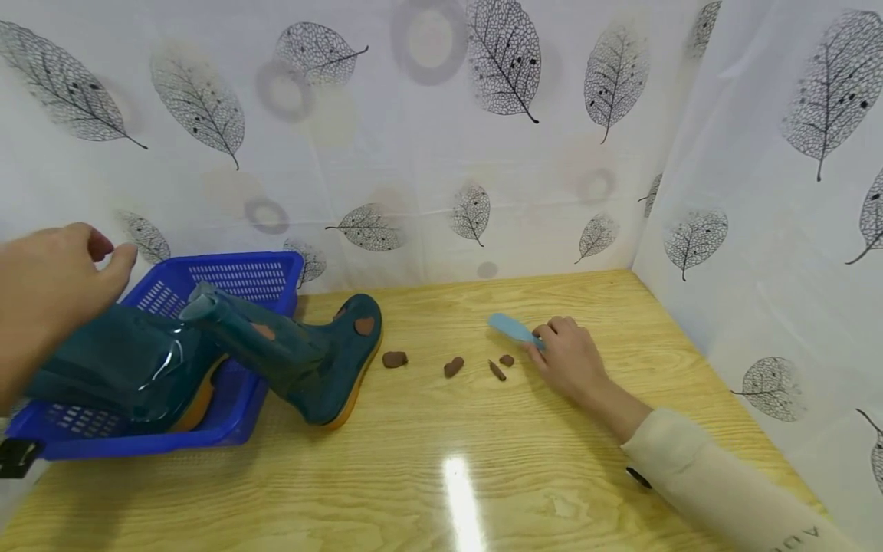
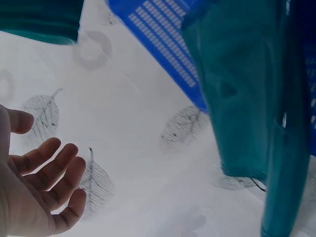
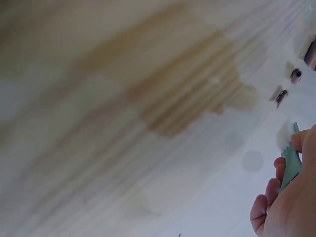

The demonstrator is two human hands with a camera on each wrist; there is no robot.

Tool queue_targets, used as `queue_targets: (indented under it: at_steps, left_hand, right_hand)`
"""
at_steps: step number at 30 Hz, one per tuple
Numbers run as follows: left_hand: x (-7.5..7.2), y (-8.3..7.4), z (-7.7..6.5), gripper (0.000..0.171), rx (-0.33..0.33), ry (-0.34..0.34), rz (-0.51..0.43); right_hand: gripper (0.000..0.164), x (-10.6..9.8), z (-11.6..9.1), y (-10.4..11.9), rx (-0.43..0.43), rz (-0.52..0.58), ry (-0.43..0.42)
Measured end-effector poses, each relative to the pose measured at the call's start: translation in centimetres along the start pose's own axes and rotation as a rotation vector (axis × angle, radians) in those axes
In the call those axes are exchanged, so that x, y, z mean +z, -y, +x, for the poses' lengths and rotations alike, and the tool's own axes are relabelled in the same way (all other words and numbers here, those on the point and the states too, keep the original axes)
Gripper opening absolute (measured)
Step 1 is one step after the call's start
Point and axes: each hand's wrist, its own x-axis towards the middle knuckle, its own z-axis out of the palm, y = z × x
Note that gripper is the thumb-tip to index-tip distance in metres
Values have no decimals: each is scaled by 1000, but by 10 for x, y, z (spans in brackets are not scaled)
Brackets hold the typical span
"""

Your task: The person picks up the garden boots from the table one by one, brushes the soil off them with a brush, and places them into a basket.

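My right hand [image 1: 569,356] grips a light blue brush [image 1: 509,327] low over the table's right half. White bristles [image 3: 285,136] show beside the thumb in the right wrist view. My left hand [image 1: 65,280] is raised at the far left above a blue basket [image 1: 231,437], its fingers loosely bent around nothing. One dark green rubber boot [image 1: 120,368] lies in the basket. A second boot [image 1: 324,360] leans over the basket's right side, its foot out over the table and brown patches [image 1: 364,326] on it.
Several brown clumps [image 1: 453,367] lie in a loose row on the wooden table [image 1: 386,491] between the boot and my right hand. A white leaf-print curtain [image 1: 414,153] hangs behind the table and along its right side.
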Motion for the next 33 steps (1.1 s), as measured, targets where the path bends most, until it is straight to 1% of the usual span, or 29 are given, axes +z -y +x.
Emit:
queue_targets:
  at_steps: [2, 5, 9, 15, 18, 22, 24, 26, 29, 33]
  left_hand:
    - [-2, -6, -2, 61, 22, 4, -19]
    - [-3, -12, -5, 62, 73, -23, -59]
    - [-2, -19, -6, 62, 126, -56, -82]
    - [2, -30, -11, 62, 167, -41, -136]
    - [3, -36, -13, 64, 205, -32, -182]
    - [4, -44, -16, 65, 217, -2, -311]
    - [4, -49, -18, 65, 219, 18, -385]
    - [3, -54, -20, 64, 236, 35, -437]
    - [0, -59, -24, 63, 270, 84, -466]
    - [-5, -66, -29, 61, 301, 155, -458]
  right_hand:
    - [24, 2, 3, 5, -17, 2, -4]
    - [23, 4, 9, 14, -48, -6, -11]
    - [22, 8, 15, 26, -80, -16, -27]
    - [23, 13, 23, 45, -102, -10, -29]
    - [23, 13, 27, 55, -131, -31, -20]
    - [22, 14, 31, 70, -170, -44, -12]
    - [22, 17, 33, 77, -177, -49, -4]
    - [23, 19, 35, 84, -186, -50, 1]
    - [22, 22, 39, 94, -212, -67, -2]
    - [21, 26, 44, 109, -274, -81, -42]
